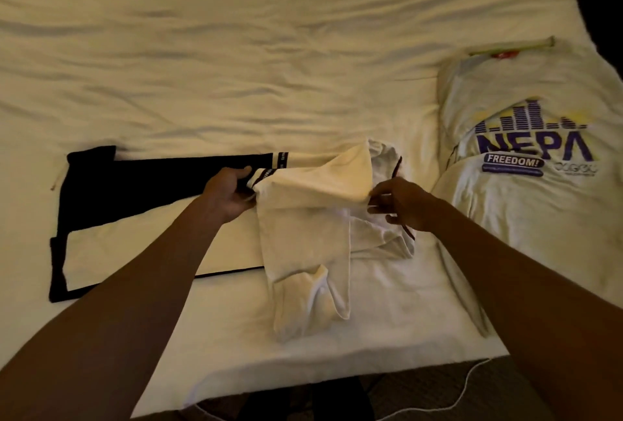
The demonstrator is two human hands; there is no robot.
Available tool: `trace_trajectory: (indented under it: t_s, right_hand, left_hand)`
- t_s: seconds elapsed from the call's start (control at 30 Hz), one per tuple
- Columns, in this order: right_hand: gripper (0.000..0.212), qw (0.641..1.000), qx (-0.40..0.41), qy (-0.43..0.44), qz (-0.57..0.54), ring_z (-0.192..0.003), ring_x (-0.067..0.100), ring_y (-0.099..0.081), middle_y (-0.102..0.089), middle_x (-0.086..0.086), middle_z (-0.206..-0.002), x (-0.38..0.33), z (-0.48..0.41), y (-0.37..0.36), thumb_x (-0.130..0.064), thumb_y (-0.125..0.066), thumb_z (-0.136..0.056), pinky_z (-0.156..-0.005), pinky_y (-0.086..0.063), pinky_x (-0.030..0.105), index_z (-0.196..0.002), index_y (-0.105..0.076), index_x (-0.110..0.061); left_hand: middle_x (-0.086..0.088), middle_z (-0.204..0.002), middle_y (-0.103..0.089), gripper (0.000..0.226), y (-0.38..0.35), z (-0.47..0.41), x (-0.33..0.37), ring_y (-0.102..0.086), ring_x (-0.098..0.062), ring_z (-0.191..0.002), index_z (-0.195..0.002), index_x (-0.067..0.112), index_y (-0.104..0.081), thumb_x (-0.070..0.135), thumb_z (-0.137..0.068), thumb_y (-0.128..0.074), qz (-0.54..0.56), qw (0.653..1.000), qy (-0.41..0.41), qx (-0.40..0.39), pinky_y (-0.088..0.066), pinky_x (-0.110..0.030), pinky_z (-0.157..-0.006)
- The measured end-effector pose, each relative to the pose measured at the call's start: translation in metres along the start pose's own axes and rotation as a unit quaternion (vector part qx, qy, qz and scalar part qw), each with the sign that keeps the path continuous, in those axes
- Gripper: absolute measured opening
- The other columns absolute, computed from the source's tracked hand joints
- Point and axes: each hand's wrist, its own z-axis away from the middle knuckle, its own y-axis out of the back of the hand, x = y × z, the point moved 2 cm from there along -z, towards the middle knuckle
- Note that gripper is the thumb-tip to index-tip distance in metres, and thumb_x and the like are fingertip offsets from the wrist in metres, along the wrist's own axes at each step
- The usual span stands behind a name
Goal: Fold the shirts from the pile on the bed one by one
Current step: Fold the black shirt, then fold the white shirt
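Cream cotton shirt (313, 191) with black striped trim, half-folded on white-sheeted bed (236, 50); left hand (229, 193) grips its banded edge, right hand (403, 205) pinches opposite fold.

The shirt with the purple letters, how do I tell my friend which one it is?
Start at the big bed. On its right side, past the right hand, lies a pale shirt. Only it has purple print reading NEPA and FREEDOM; the held shirt is mostly white, and the left shirt is black and white.
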Motion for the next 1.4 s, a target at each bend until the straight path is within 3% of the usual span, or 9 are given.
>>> trace_trajectory:
  t_s: [0.13,0.27,0.47,0.6,0.8,1.03,1.1,1.23,1.4]
  right_hand:
    - [0.008,0.989,0.009,-0.088,0.122,-0.076,0.014,-0.067,-0.075,-0.001,-0.078,0.010,-0.005,0.001,-0.015,-0.055,-0.093,-0.057,-0.039,0.024,-0.099,-0.061,-0.013]
    - [0.032,0.982,0.183,0.033,0.034,-0.049,0.017,-0.058,-0.071,0.009,-0.080,-0.009,-0.032,0.005,-0.029,-0.046,-0.097,-0.046,-0.035,0.020,-0.102,-0.063,-0.003]
    - [0.064,0.959,0.232,0.119,0.106,-0.105,0.029,-0.066,-0.068,0.012,-0.115,-0.046,-0.070,-0.005,-0.078,-0.062,-0.068,-0.096,-0.052,0.038,-0.096,-0.066,-0.021]
    - [0.039,0.959,0.250,0.131,0.025,-0.103,0.025,-0.063,-0.065,0.006,-0.114,-0.049,-0.073,-0.004,-0.042,-0.059,-0.092,-0.082,-0.051,0.025,-0.121,-0.064,-0.016]
    - [0.008,0.921,0.220,0.075,-0.314,-0.069,0.022,-0.050,-0.050,0.005,-0.076,-0.031,-0.071,0.007,-0.013,-0.065,-0.079,-0.063,-0.044,0.032,-0.080,-0.057,-0.013]
    - [0.052,0.968,0.116,0.034,-0.219,-0.080,0.031,-0.055,-0.053,0.014,-0.087,-0.047,-0.100,0.023,-0.036,-0.079,-0.045,-0.078,-0.049,0.036,-0.086,-0.058,-0.012]
    - [0.059,0.970,0.138,0.039,-0.198,-0.086,0.027,-0.064,-0.065,0.010,-0.094,-0.052,-0.096,0.024,-0.052,-0.086,-0.055,-0.083,-0.056,0.039,-0.095,-0.063,-0.015]
    - [0.019,0.967,0.199,0.097,-0.128,-0.084,0.020,-0.060,-0.059,0.001,-0.086,-0.061,-0.099,0.031,-0.025,-0.056,-0.098,-0.070,-0.054,0.029,-0.080,-0.055,-0.021]
    - [0.039,0.918,0.359,0.161,0.050,-0.110,0.033,-0.062,-0.067,0.013,-0.113,-0.060,-0.096,0.030,-0.038,-0.067,-0.091,-0.097,-0.049,0.038,-0.113,-0.066,-0.007]
  left_hand:
    - [-0.013,-0.095,-0.064,0.013,0.001,0.001,-0.009,-0.061,-0.029,-0.089,-0.094,0.006,-0.060,0.003,-0.094,-0.047,-0.034,0.999,0.031,0.022,-0.053,-0.045,-0.081]
    - [-0.013,-0.092,-0.065,0.011,0.012,-0.003,-0.014,-0.063,-0.026,-0.085,-0.092,0.005,-0.061,0.001,-0.092,-0.050,-0.089,0.994,0.043,0.051,-0.054,-0.039,-0.074]
    - [-0.012,-0.100,-0.072,0.029,0.021,-0.018,0.002,-0.070,-0.025,-0.088,-0.113,0.009,-0.063,0.033,-0.096,-0.064,0.018,0.996,0.021,0.082,-0.056,-0.040,-0.066]
    - [-0.014,-0.125,-0.066,0.037,0.033,-0.030,0.015,-0.067,-0.031,-0.105,-0.132,0.009,-0.057,0.018,-0.096,-0.061,0.045,0.989,-0.006,0.137,-0.056,-0.047,-0.068]
    - [-0.010,-0.100,-0.067,0.024,0.022,-0.017,0.001,-0.067,-0.030,-0.092,-0.105,0.009,-0.060,0.009,-0.084,-0.048,0.212,0.964,-0.080,0.141,-0.059,-0.035,-0.066]
    - [-0.013,-0.119,-0.070,0.037,0.032,-0.039,0.015,-0.069,-0.029,-0.101,-0.128,0.012,-0.061,0.036,-0.102,-0.053,0.199,0.969,-0.072,0.130,-0.057,-0.045,-0.081]
    - [-0.013,-0.126,-0.067,0.041,0.038,-0.046,0.019,-0.067,-0.029,-0.104,-0.136,0.013,-0.057,0.037,-0.104,-0.048,0.213,0.965,-0.063,0.138,-0.056,-0.045,-0.084]
    - [-0.010,-0.115,-0.069,0.030,0.049,-0.052,0.025,-0.068,-0.024,-0.100,-0.120,0.012,-0.064,0.023,-0.107,-0.040,0.271,0.948,-0.084,0.146,-0.054,-0.038,-0.096]
    - [-0.009,-0.121,-0.068,0.028,0.067,-0.059,0.026,-0.069,-0.021,-0.092,-0.128,0.009,-0.062,0.016,-0.104,-0.047,0.231,0.954,-0.078,0.172,-0.060,-0.032,-0.058]
